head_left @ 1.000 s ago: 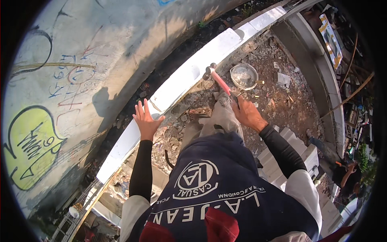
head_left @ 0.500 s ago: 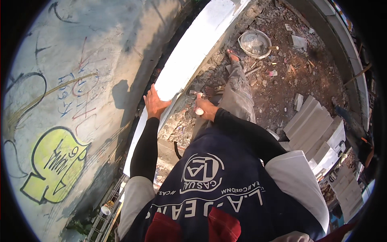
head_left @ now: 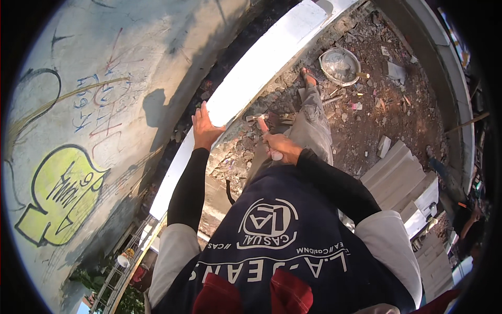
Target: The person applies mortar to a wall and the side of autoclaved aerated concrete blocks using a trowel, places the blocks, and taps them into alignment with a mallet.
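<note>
My left hand (head_left: 206, 128) lies on the top of a low white block wall (head_left: 261, 70), its fingers spread out and its thumb over the right edge. It holds nothing. In my right hand (head_left: 282, 146) is a hammer (head_left: 263, 125), gripped around the handle. The metal head points away from me, beside the wall and apart from it, and the pale butt of the handle shows below my fist. Under the white blocks runs a rough strip of mortar and rubble (head_left: 230, 157).
A round basin (head_left: 340, 66) with a handled tool in it stands on the debris-strewn dirt. Stacked pale grey panels (head_left: 395, 175) lie at right, with a person (head_left: 467, 214) beyond them. A painted grey wall (head_left: 125, 57) rises at left, and a ladder (head_left: 117, 269) is at lower left.
My right hand with the hammer has moved slightly right and nearer to me, showing more of the handle. My left hand stays on the blocks. The view has shifted a little.
</note>
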Demonstrator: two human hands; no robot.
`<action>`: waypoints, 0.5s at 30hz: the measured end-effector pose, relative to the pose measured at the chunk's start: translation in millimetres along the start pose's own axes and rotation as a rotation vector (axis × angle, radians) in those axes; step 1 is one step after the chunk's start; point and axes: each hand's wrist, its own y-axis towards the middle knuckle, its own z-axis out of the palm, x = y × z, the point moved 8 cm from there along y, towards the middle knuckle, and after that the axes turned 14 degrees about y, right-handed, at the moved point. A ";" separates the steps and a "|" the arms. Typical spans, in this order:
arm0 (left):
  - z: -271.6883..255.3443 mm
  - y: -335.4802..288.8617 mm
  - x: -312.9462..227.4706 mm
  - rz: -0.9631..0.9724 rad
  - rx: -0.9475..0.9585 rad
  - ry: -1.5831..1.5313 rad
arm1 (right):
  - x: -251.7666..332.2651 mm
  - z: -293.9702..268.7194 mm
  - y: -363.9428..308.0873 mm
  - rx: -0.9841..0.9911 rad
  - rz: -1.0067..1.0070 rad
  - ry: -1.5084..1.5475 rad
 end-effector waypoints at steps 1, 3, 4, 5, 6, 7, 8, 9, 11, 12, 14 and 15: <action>-2.6 -3.5 2.0 -0.023 0.001 -0.003 | 7.1 -17.0 -28.5 -0.031 -0.051 -0.123; -2.3 3.2 -13.1 0.016 0.228 -0.046 | 44.0 -49.8 -90.3 -0.066 -0.162 -0.558; -2.2 5.4 -5.4 -0.016 0.313 -0.088 | 68.9 -47.9 -125.4 -0.119 -0.166 -0.768; -1.0 9.1 17.7 -0.036 0.303 -0.089 | 93.8 -37.6 -155.8 -0.159 -0.175 -0.981; 8.3 10.1 45.6 -0.095 0.286 -0.233 | 111.4 -31.0 -177.4 -0.143 -0.242 -1.049; 15.4 9.4 65.9 -0.155 0.266 -0.373 | 123.9 -22.3 -192.7 -0.121 -0.309 -1.115; 21.6 10.4 71.1 -0.169 0.279 -0.323 | 128.3 -13.8 -206.6 -0.113 -0.306 -1.128; 23.2 9.2 72.9 -0.180 0.276 -0.328 | 140.1 4.7 -224.4 -0.102 -0.500 -1.265; 27.2 10.8 61.7 -0.125 0.328 -0.385 | 143.6 27.9 -235.7 -0.087 -0.700 -1.404; 26.2 11.3 66.6 -0.098 0.287 -0.436 | 142.8 54.5 -238.5 -0.033 -0.902 -1.348; 25.4 13.2 59.8 -0.105 0.280 -0.486 | 133.0 84.4 -231.9 0.006 -1.088 -1.289; 25.2 9.9 58.4 -0.113 0.278 -0.526 | 127.2 94.0 -218.1 -0.055 -1.142 -1.336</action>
